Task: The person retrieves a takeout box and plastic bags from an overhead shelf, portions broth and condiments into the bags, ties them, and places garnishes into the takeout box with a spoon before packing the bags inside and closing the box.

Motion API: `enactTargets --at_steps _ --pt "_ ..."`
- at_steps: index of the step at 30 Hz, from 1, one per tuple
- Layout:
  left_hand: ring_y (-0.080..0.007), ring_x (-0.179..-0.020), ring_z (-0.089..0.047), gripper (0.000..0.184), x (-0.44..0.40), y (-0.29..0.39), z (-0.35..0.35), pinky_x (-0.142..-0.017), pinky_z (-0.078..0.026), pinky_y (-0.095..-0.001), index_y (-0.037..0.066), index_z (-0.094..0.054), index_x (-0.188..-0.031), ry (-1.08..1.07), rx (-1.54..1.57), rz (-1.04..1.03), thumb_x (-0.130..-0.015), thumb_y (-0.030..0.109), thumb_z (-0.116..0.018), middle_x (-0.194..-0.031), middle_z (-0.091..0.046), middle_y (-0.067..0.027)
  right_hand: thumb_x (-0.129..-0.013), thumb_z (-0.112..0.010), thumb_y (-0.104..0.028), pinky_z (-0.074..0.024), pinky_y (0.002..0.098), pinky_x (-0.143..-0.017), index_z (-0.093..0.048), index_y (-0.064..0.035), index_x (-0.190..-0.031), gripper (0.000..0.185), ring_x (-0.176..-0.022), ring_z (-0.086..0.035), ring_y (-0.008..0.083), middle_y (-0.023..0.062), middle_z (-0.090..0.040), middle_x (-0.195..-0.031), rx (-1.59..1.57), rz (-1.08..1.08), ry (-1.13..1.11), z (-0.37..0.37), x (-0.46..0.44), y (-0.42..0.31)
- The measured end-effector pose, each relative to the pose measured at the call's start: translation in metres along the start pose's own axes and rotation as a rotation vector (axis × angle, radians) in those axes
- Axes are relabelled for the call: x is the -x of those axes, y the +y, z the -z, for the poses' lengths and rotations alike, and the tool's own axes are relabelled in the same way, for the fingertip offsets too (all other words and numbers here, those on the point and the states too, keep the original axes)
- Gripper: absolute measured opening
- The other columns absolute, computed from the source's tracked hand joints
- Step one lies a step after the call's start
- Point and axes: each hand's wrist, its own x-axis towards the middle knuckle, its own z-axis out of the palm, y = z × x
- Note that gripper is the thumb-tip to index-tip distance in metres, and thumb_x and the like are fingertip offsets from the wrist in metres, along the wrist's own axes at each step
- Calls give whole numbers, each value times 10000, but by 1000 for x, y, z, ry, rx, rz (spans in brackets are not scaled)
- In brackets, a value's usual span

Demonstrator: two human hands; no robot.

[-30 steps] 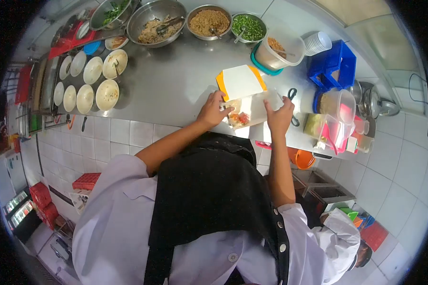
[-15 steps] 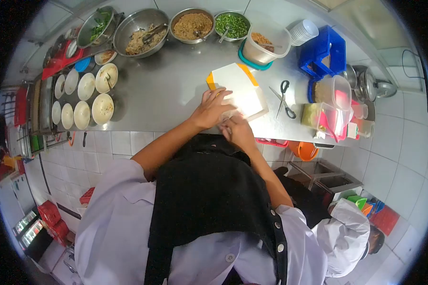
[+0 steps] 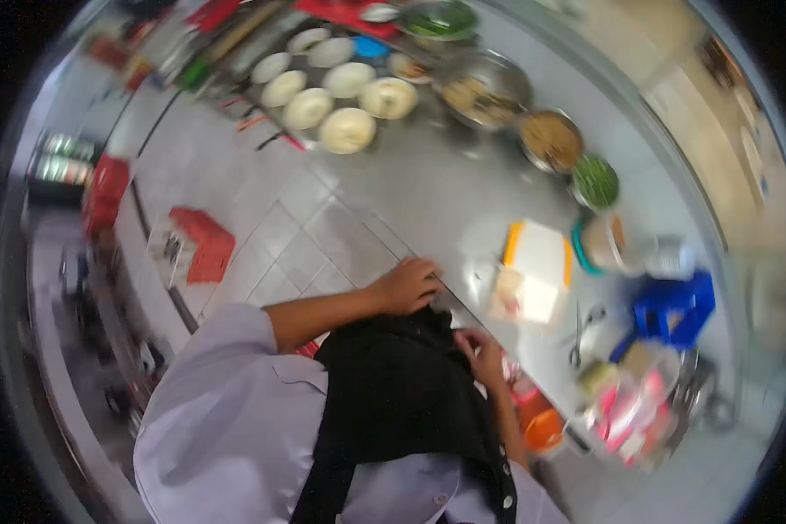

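Note:
My left hand is above the black apron, beside the table's front edge, its fingers loosely bent with nothing visible in them. Lower and to the right, my right hand is close to the apron and the same edge, with a gap between thumb and fingers. Neither touches the white box with yellow-orange flaps, which lies on the steel table. A pale, translucent patch shows at the box's near end. Motion blur softens the details.
Several used bowls stand at the table's far left. A large mixing bowl, a bowl of brown food and chopped greens line the back. Right of the box are scissors and a blue basket. An orange bucket is below.
Both hands have come off the white box and drawn back towards my apron. My view has swung left, so the table appears turned and shifted to the right.

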Motion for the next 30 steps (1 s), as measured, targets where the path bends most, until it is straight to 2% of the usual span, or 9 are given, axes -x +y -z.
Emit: enactTargets --at_steps 1,4,6,12,20,24,27,29,30 --pt "-399 -1271 -596 296 35 -2 -1 -1069 -465 -549 125 -746 -1182 -32 77 188 -948 307 -743 -1318 -650 -151 -1055 -740 -307 -564 342 -902 -772 7 -1135 325 -964 -710 144 90 -797 -1024 -170 -17 -68 -14 -1 32" --pt "-374 -1345 -572 438 175 -42 -49 -1166 -432 -474 145 -748 -1331 -325 407 614 -1035 459 -668 -1398 -639 -173 -1070 -699 -401 -571 370 -905 -773 4 -1146 419 -972 -711 169 82 -792 -1047 -25 177 -68 -52 2 52" --pt "-328 -1401 -553 565 241 -58 -69 -1227 -385 -441 133 -701 -1441 -228 720 795 -1076 550 -590 -1448 -629 -185 -1070 -688 -412 -569 381 -918 -768 0 -1163 430 -992 -714 188 96 -791 -1063 59 185 -142 -72 -10 55" --pt "-289 -1439 -530 648 358 -117 -127 -1248 -364 -399 97 -656 -1489 -7 940 900 -1106 596 -499 -1480 -630 -170 -1069 -654 -446 -562 413 -955 -750 -12 -1213 468 -1050 -722 246 139 -785 -1113 383 -90 -625 -121 -66 67" --pt "-321 -1382 -588 691 490 -185 -11 -1185 -430 -425 72 -635 -1477 -39 862 1118 -1107 630 -461 -1426 -673 -173 -1067 -609 -492 -553 456 -1004 -727 -28 -1281 524 -1128 -733 324 195 -778 -1180 775 46 -985 -249 -236 17" --pt "-378 -1316 -636 684 561 -260 25 -1146 -461 -462 79 -699 -1398 -141 638 881 -1092 645 -465 -1375 -703 -216 -1056 -662 -328 -555 424 -971 -738 -14 -1271 388 -1085 -741 305 202 -778 -1184 826 173 -861 -359 -320 -94" --pt "-411 -1277 -654 674 578 -358 61 -1132 -471 -479 61 -756 -1292 -323 606 843 -1085 638 -476 -1336 -719 -242 -1061 -677 -323 -562 399 -965 -737 -37 -1300 378 -1064 -743 271 159 -779 -1189 697 284 -636 -422 -360 -174" --pt "-398 -1252 -670 659 548 -397 164 -1114 -483 -488 42 -765 -1255 -188 462 959 -1078 621 -503 -1319 -730 -227 -1065 -679 -312 -566 383 -962 -737 -52 -1311 363 -1056 -743 248 139 -778 -1195 591 329 -556 -454 -380 -223" --pt "-387 -1231 -677 643 557 -460 161 -1110 -487 -481 38 -757 -1243 -2 418 809 -1069 611 -523 -1298 -735 -228 -1065 -682 -306 -567 376 -961 -736 -55 -1314 358 -1055 -742 239 135 -776 -1200 563 292 -566 -467 -390 -245"
